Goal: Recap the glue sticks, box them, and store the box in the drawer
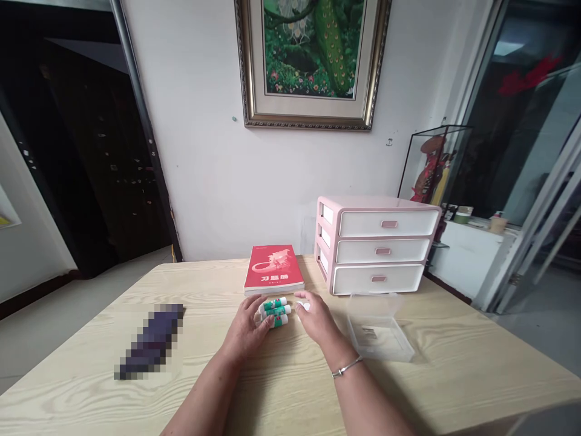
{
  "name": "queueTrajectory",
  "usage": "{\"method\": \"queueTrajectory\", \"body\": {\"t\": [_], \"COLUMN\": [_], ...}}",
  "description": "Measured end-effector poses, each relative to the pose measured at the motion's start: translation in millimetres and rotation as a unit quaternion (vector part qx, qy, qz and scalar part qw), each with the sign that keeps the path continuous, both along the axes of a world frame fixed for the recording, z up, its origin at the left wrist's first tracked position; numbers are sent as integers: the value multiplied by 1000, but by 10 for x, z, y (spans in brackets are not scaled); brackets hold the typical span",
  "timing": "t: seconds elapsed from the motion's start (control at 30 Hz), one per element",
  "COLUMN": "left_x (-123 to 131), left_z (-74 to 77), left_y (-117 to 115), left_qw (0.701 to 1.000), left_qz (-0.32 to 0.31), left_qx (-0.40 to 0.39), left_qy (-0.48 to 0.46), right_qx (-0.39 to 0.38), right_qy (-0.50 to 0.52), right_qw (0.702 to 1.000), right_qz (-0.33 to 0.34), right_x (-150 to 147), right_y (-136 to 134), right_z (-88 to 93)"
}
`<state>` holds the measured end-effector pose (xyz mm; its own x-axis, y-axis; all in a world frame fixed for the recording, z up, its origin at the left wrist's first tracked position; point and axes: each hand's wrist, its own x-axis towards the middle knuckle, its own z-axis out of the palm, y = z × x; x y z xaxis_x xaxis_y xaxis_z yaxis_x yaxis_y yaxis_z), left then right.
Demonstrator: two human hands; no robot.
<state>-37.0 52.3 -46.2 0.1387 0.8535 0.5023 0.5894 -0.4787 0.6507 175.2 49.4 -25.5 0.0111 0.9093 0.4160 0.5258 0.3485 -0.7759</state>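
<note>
Several small green tubes with white caps (278,310) lie side by side on the table, just in front of the red book. My left hand (245,327) curls round their left end, its thumb on the nearest tube. Facing it from the right, my right hand (315,318) is closed, thumb and fingers around a small white thing (304,306) that is mostly hidden. A clear plastic box (385,345) with its lid raised stands right of my right wrist, with something small and dark inside.
A red book (275,269) lies behind the tubes. The pink-and-white drawer unit (381,251) stands at the back right with all drawers closed. A blurred dark purple item (154,342) lies on the left of the wooden table (204,387). A wall rises behind.
</note>
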Motion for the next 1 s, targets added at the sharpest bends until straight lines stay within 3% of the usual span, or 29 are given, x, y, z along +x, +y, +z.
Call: {"method": "queueTrajectory", "body": {"t": [0.07, 0.13, 0.2, 0.27, 0.37, 0.47, 0.57, 0.67, 0.77, 1.0], "left_x": [33, 87, 154, 213, 248, 222, 202, 233, 297, 391], "left_z": [123, 251, 363, 455, 596, 785, 995, 1154, 1240, 1332], "left_y": [-140, -320, -524, -732, -1035, -1330, -1640, -1961, -2255, -2747], "left_qw": [995, 975, 933, 869, 768, 703, 664, 641, 630, 637], "left_qz": [9, -15, -74, -154, -279, -384, -461, -506, -527, -547], "left_qx": [-32, -97, -166, -236, -321, -343, -332, -329, -334, -337], "left_qy": [-90, -198, -310, -406, -478, -490, -486, -474, -463, -426], "right_qx": [-44, -107, -188, -278, -361, -346, -309, -281, -267, -241], "right_qy": [142, 274, 386, 471, 512, 486, 471, 465, 454, 424], "right_qw": [989, 953, 891, 807, 693, 630, 580, 543, 529, 505], "right_qz": [23, 77, 148, 224, 356, 497, 589, 641, 666, 712], "right_x": [-72, -132, -162, -158, -111, -73, -81, -114, -123, -43], "right_y": [-111, -284, -491, -694, -949, -1184, -1461, -1770, -2056, -2534], "right_z": [29, 65, 113, 179, 327, 528, 731, 881, 974, 1119]}}
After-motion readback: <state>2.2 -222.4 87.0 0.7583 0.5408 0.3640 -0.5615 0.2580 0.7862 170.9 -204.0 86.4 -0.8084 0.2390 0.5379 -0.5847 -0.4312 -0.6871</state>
